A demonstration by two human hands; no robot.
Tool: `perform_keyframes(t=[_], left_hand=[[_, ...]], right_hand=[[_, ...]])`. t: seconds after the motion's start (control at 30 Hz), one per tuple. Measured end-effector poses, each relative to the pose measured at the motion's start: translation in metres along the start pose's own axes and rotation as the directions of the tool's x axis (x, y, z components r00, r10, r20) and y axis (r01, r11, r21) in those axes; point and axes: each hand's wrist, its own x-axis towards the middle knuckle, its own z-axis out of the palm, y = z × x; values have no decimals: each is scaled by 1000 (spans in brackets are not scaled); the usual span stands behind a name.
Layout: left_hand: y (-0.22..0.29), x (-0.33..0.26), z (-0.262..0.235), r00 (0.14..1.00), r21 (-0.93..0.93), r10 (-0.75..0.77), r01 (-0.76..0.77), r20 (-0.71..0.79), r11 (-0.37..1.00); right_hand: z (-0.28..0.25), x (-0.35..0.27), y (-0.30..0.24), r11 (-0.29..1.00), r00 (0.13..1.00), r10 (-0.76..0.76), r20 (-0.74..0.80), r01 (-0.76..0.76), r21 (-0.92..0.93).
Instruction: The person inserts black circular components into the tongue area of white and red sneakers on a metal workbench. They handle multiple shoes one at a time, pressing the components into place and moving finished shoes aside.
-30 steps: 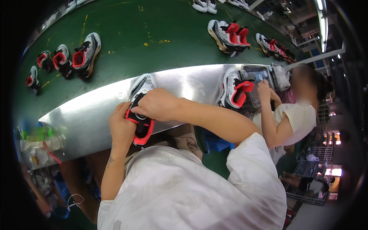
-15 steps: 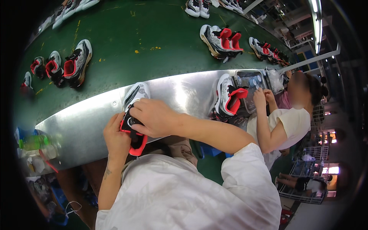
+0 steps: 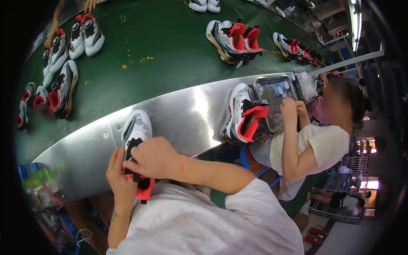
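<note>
Steel desk (image 3: 191, 114) edging a green conveyor belt (image 3: 161, 46) in a factory hall. White sneaker (image 3: 137, 129), red-collared, stood toe-outward at the desk's near edge. Left hand (image 3: 120, 176) cupped the heel from below; right hand (image 3: 153, 158) pressed closed over the collar. Grip unchanged from earlier; belt shoes had drifted right.

There are no signs and no screens here. A clear plastic tray (image 3: 276, 100) sits on the shiny metal shelf on the right, with small blue and white round things in it. Beside it lies a clear plastic bag (image 3: 307, 84).
</note>
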Motion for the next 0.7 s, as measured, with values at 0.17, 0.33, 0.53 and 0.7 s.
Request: perform_keyframes(t=[0.17,0.33,0.53,0.7], left_hand=[[14,-1,5,998,-19,-55,56,23,998],[18,-6,17,1000,43,2,0,-31,999],[32,-12,31,999,-64,-23,25,29,998],[31,-7,30,1000,-39,13,-13,6,999]], right_hand=[[20,-6,35,878,742,-434,-511,475,-55],[5,-2,19,967,950,-246,-192,253,12],[6,-2,18,955,960,-277,-37,270,-125],[-9,-31,50,877,831,-454,-322,481,6]])
